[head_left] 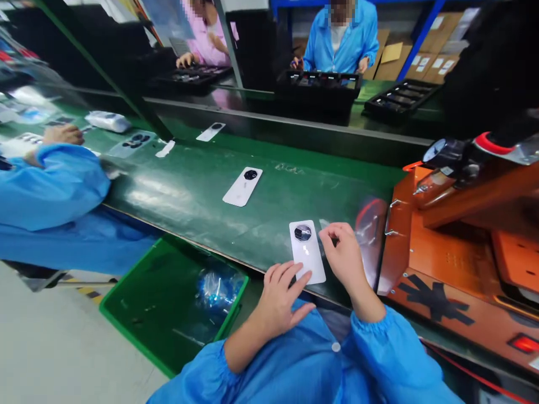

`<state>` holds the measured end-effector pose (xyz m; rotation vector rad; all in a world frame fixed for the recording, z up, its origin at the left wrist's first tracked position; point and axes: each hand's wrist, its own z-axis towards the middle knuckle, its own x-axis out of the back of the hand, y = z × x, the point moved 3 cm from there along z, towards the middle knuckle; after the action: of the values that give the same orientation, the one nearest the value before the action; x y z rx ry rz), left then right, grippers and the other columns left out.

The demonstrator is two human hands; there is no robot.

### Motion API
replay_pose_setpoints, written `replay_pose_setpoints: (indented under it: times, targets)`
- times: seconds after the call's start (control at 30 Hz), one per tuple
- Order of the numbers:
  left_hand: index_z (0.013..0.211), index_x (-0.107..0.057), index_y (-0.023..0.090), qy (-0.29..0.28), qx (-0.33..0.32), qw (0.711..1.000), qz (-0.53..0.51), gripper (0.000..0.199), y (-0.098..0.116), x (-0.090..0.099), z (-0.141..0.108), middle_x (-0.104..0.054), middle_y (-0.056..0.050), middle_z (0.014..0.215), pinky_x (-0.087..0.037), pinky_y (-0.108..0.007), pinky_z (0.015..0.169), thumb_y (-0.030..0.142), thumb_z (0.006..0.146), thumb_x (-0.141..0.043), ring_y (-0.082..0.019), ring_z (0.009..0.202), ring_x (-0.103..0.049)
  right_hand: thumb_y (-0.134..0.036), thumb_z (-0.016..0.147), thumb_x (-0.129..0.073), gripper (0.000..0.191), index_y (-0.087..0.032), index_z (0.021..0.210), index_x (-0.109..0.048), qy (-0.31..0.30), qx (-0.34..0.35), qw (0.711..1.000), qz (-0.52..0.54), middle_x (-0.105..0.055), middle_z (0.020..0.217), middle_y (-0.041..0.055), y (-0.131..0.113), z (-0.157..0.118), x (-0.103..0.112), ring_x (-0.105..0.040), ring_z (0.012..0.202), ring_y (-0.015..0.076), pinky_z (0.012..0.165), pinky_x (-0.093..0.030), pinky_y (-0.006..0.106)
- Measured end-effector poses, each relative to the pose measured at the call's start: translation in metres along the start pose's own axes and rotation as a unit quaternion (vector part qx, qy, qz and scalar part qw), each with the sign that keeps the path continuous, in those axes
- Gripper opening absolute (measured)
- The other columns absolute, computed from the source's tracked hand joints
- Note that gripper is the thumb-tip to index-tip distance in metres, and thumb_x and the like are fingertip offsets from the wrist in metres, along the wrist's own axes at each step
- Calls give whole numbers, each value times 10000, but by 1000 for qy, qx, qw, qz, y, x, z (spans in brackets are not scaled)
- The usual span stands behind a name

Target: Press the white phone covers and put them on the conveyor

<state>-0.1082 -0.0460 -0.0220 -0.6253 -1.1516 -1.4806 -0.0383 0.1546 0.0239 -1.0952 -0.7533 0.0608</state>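
Note:
A white phone back panel (310, 259) with a round black camera area lies on the green table near its front edge. My left hand (281, 292) has its fingers spread, with fingertips resting on the panel's lower left part. Just right of the panel's upper end is my right hand (343, 252), its thumb and index finger pressed together; what they hold, if anything, is too small to make out. A second white panel (241, 191) lies farther up and left, and a third (209, 132) is near the back ledge.
An orange machine (455, 247) stands at the right. A green bin (164, 308) with clear plastic film is below the table edge. At the left, a co-worker's blue sleeve (63, 179) rests on the table (185, 191). Two people work beyond the ledge.

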Motion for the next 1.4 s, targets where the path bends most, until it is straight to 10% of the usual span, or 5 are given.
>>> replay_pose_setpoints:
  times: [0.2, 0.77, 1.4]
  targets:
    - [1520, -501, 163, -16, -23, 1000, 10, 851, -29, -2, 15, -487, -175, 1584, -219, -566, 1253, 724, 886, -588, -377, 1507, -386, -419, 923, -575, 258, -214, 811, -684, 63, -9, 998, -17, -642, 996, 82, 8, 18, 12, -609, 992, 247, 920, -488, 417]
    - [1417, -606, 220, 65, 2, 998, 23, 680, -27, -18, 13, -607, -117, 1489, -341, -465, 1196, 660, 900, -583, -319, 1439, -509, -369, 914, -588, 217, -229, 801, -709, -75, -13, 993, -88, -646, 1030, 72, 9, 25, -35, -569, 1042, 261, 955, -407, 446]
    - [1310, -688, 250, 84, 12, 996, 39, 553, -24, -15, 16, -679, -82, 1403, -378, -447, 1149, 632, 928, -572, -290, 1388, -562, -363, 918, -575, 217, -230, 771, -663, -28, -22, 997, -69, -652, 1017, 64, 4, 24, -33, -570, 1071, 273, 970, -371, 463]
